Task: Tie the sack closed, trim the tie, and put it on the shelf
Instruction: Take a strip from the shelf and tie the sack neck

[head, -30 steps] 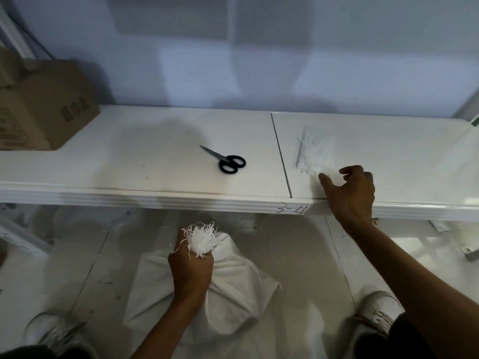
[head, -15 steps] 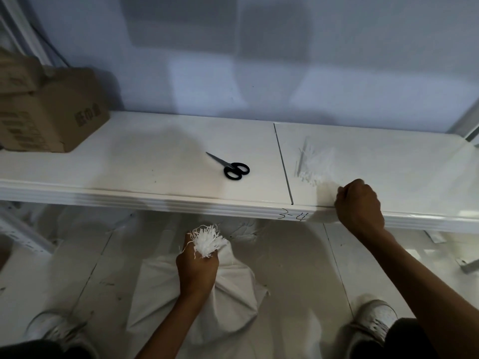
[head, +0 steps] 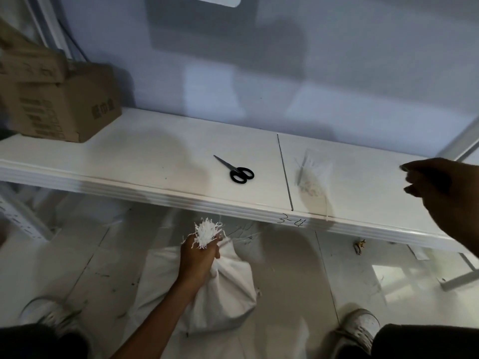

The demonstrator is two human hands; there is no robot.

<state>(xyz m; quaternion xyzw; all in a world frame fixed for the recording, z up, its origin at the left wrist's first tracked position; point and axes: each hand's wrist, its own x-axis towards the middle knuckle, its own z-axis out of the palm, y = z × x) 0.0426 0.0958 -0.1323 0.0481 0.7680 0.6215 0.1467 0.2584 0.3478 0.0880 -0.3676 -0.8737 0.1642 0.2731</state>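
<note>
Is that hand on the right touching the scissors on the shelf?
Apart. The head view shows the right hand raised far to the right of the scissors, with bare white shelf between them.

white sack (head: 228, 288), white shelf (head: 155, 161), black-handled scissors (head: 237, 171), brown printed box (head: 64, 110).

One head-worn view looks forward and steeply down over the shelf (head: 155, 161) toward the wall behind it. The shelf's front edge crosses mid-frame (close, at arm's reach); below that edge lies the floor, with the wearer's shoes (head: 359, 326) at the bottom corners.
</note>
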